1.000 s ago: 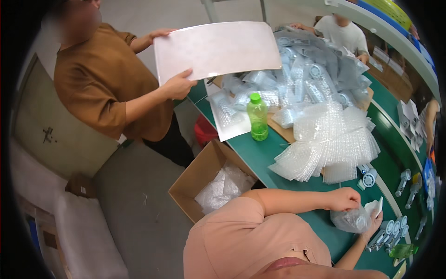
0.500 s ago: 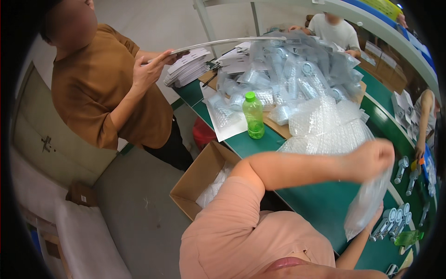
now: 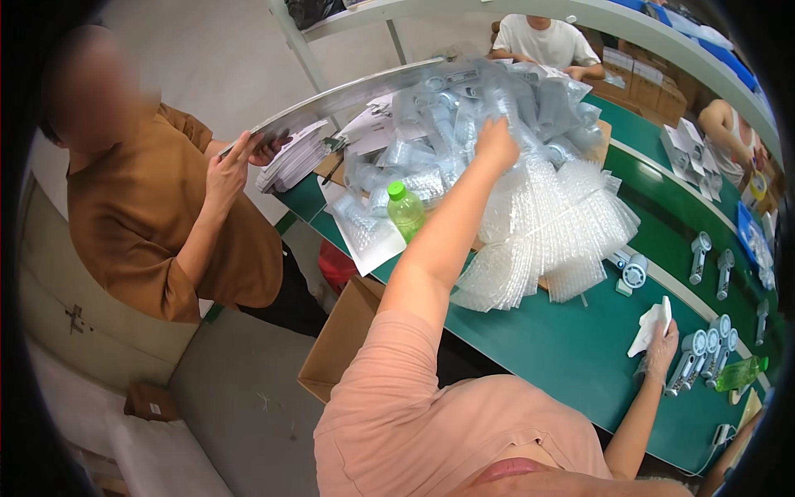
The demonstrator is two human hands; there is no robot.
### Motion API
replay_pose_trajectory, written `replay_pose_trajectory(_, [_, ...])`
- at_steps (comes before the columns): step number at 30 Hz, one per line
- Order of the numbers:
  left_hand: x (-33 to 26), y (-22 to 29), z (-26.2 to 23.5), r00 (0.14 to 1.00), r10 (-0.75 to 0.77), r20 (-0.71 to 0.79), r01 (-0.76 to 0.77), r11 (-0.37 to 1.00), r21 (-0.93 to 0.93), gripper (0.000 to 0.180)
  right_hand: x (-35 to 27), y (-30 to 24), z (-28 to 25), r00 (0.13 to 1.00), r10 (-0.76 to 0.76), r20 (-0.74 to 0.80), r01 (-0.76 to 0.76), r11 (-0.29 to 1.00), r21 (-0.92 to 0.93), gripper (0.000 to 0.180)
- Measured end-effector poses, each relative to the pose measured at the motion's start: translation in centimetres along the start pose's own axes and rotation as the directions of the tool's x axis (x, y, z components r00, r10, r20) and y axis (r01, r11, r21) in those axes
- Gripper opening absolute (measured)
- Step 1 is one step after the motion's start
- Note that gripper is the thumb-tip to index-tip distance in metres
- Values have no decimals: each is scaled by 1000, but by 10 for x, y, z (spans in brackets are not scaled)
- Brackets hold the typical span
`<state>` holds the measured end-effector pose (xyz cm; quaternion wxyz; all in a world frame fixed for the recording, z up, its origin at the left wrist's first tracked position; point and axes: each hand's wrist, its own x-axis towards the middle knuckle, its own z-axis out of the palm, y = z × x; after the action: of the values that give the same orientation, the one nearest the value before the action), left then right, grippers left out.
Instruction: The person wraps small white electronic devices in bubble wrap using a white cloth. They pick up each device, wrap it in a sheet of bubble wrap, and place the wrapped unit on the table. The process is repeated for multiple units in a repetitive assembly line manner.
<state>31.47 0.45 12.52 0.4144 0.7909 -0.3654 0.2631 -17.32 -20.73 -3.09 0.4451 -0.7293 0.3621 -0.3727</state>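
Observation:
My left arm stretches across the bench, and my left hand (image 3: 498, 147) is closed on a bubble-wrap bag (image 3: 499, 101) at the pile of bagged handheld fans (image 3: 439, 124). Its fingertips are partly hidden. In my right hand (image 3: 661, 352), covered by a thin clear glove, is a crumpled white cloth (image 3: 650, 325) held above the green bench. A light-blue handheld fan (image 3: 635, 271) lies between that hand and a fanned stack of flat bubble-wrap bags (image 3: 551, 232). To the right of my right hand several unwrapped fans (image 3: 700, 352) lie side by side.
A green-capped bottle (image 3: 406, 211) stands left of my forearm; another green bottle (image 3: 739, 374) lies at the right. A cardboard box (image 3: 339, 340) sits below the bench edge. At left a person (image 3: 166, 224) holds a long flat panel (image 3: 348, 95). Others sit across the bench.
My left hand has swung from the right to the pile at the back, carrying the bubble-wrap bag. My right hand, earlier mostly hidden behind the bag, now shows with a white cloth.

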Motion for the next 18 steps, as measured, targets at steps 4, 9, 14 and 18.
replay_pose_trajectory(4, [-23,-51,7,876,-299,379,247,952,180,58,1,3,2,999,-6,-36,4,999,-37,26])
replay_pose_trajectory(9, [-53,-36,-13,871,-206,447,226,974,8,55,5,4,-2,997,65,45,-64,997,-33,30])
replay_pose_trajectory(14, [-113,81,-62,942,250,226,-133,892,-431,40,7,21,-15,998,69,0,-69,996,-57,30])
replay_pose_trajectory(18, [-176,140,-101,900,353,256,-132,780,-612,31,2,6,-15,997,75,-35,-74,997,28,31])
